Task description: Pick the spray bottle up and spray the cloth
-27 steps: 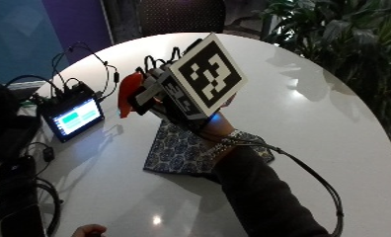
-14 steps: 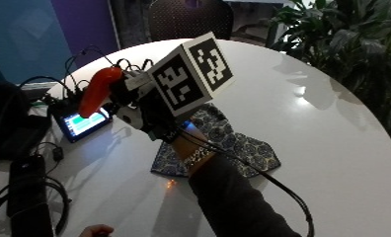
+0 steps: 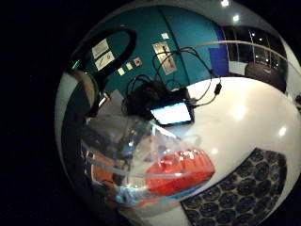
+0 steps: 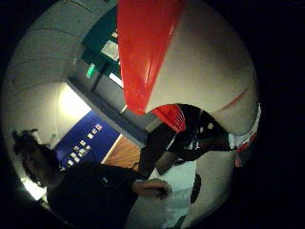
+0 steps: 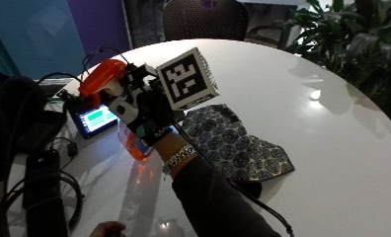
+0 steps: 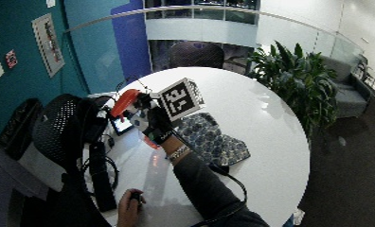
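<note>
My gloved right hand [image 5: 146, 116] grips a spray bottle [image 5: 102, 76] with an orange-red head and a clear body holding orange liquid, lifted above the white round table [image 5: 300, 89]. The bottle is upright, just left of a dark blue patterned cloth [image 5: 238, 145] lying flat on the table. In the wide outside view the hand [image 6: 155, 124] holds the bottle [image 6: 126, 100] beside the cloth [image 6: 209, 137]. The little finger side palm view shows the bottle's clear body [image 3: 176, 172] close up, with the cloth [image 3: 240, 188] below it. The red head [image 4: 143, 52] fills the thumb side view.
A small device with a lit screen [image 5: 97, 120] and tangled cables lies at the table's left edge, close to the bottle. A black bag [image 6: 61, 127] sits left of the table. The bare left hand [image 5: 106, 228] rests near the front edge. Plants [image 5: 353, 34] stand at right.
The outside view itself has shifted. The hand, still gripping the bottle, has gone from over the cloth to its left side, toward the lit screen.
</note>
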